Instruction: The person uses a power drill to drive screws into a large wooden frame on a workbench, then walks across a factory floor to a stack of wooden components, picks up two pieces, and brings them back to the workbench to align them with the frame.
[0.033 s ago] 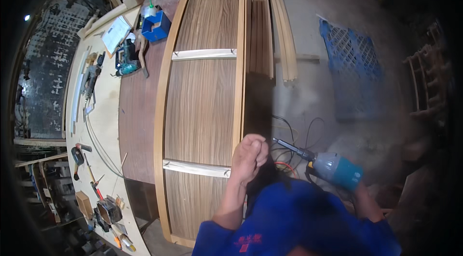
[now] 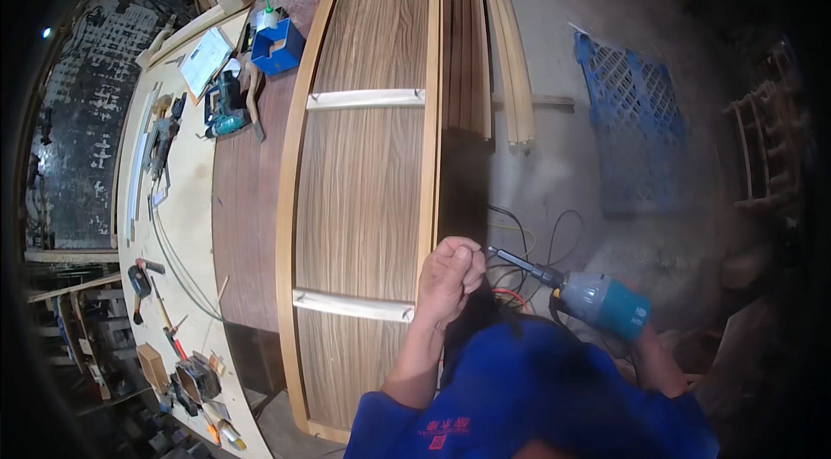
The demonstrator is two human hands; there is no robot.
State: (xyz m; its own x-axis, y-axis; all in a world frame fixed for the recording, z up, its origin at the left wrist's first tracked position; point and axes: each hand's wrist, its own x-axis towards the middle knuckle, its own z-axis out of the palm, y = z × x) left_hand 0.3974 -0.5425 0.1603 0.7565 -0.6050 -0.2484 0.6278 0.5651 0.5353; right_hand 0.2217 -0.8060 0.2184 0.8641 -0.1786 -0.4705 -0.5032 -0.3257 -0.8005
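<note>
My left hand (image 2: 452, 277) is closed, thumb and fingers pressed together, just past the right edge of a long wood-framed panel (image 2: 359, 191). Whatever its fingers hold is too small or hidden to make out. At the lower right, my right hand (image 2: 649, 345) grips a teal and grey cordless drill (image 2: 602, 299), whose body covers most of the fingers. The drill's long bit (image 2: 512, 258) points left, its tip close beside my left fingertips. Pale crossbars (image 2: 355, 305) span the panel, with small dark marks near the ends of some.
On the left, a workbench (image 2: 186, 225) carries another drill (image 2: 227, 117), a blue box (image 2: 279, 48), a hammer (image 2: 149, 267) and several tools. Long boards (image 2: 506, 52) lie right of the panel. A blue pallet (image 2: 632, 104) and loose cables (image 2: 554, 234) are on the floor.
My left fingertips have shifted very slightly right, nearer the drill bit's tip. The drill has barely moved.
</note>
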